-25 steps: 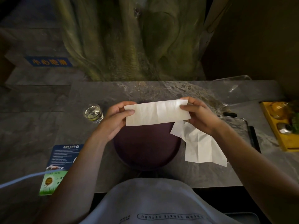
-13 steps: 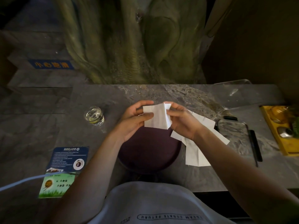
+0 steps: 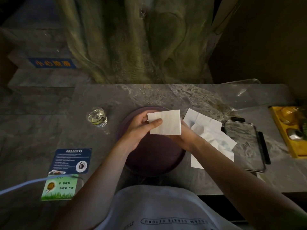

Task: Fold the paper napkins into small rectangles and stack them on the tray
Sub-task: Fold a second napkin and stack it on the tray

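A white napkin folded into a near-square rectangle is held above the round dark purple tray. My left hand pinches its left edge, thumb on top. Beneath the napkin's right side lies my right hand, mostly hidden by the paper, its fingers under it. Unfolded white napkins lie loosely overlapped on the table just right of the tray.
A small glass of water stands left of the tray. Printed cards and a white cable lie at the front left. A phone lies right of the napkins, beside a yellow tray with dishes.
The long napkin strip was folded in half as both hands came together. It is now a flat compact rectangle held over the tray, with my right hand moved beneath it.
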`<state>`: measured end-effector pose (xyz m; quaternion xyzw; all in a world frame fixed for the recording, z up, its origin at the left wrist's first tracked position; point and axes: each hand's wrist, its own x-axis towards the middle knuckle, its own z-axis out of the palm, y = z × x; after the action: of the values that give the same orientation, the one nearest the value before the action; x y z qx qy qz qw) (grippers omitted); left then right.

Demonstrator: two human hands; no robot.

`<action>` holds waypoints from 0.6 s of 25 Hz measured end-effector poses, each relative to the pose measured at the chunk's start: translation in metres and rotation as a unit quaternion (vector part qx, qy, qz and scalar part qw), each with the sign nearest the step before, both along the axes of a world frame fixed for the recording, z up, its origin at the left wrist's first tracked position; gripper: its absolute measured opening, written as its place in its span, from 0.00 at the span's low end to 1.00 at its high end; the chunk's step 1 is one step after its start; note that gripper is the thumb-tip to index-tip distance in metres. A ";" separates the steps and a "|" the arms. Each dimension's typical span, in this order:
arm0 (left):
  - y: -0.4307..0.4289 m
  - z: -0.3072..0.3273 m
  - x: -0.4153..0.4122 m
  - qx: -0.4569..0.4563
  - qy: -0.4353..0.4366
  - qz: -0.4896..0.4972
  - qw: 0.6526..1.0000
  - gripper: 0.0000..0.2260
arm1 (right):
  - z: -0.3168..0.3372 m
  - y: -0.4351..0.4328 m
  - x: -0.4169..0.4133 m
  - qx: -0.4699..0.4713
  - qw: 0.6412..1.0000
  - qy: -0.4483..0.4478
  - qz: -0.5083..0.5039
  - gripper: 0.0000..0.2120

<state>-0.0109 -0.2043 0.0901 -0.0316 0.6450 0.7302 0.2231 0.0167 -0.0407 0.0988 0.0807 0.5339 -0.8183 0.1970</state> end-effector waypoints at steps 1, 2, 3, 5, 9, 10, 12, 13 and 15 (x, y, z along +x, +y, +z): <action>-0.001 -0.002 0.000 -0.003 -0.004 0.007 1.000 0.12 | -0.001 0.000 -0.001 0.004 1.000 0.001 -0.009 0.11; -0.002 -0.004 0.000 -0.007 -0.008 0.018 1.000 0.10 | -0.003 0.002 -0.002 0.008 1.000 -0.004 -0.021 0.11; -0.004 -0.006 0.001 -0.014 -0.012 0.029 0.999 0.09 | -0.004 0.003 -0.003 0.013 0.999 -0.018 -0.035 0.11; -0.009 -0.011 0.000 -0.039 -0.018 0.051 0.998 0.08 | -0.004 0.009 -0.005 0.017 0.997 -0.060 -0.043 0.12; -0.021 -0.023 0.000 -0.064 -0.027 0.069 0.995 0.08 | -0.009 0.018 -0.005 0.090 0.992 -0.070 -0.055 0.05; -0.023 -0.026 0.000 -0.068 -0.027 0.067 0.995 0.08 | -0.014 0.020 -0.005 0.117 0.989 -0.060 -0.062 0.04; -0.025 -0.032 0.001 -0.065 -0.036 0.067 0.995 0.07 | -0.020 0.021 -0.007 0.155 0.984 -0.056 -0.069 0.07; -0.025 -0.035 0.000 -0.061 -0.044 0.069 0.995 0.07 | -0.023 0.021 -0.009 0.164 0.982 -0.062 -0.076 0.07; -0.024 -0.041 -0.002 -0.062 -0.060 0.076 0.993 0.07 | -0.030 0.021 -0.013 0.174 0.978 -0.074 -0.088 0.07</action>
<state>-0.0130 -0.2285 0.0492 -0.1384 0.6700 0.7006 0.2027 0.0034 -0.0196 0.0685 0.2206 0.6427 -0.7190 0.1460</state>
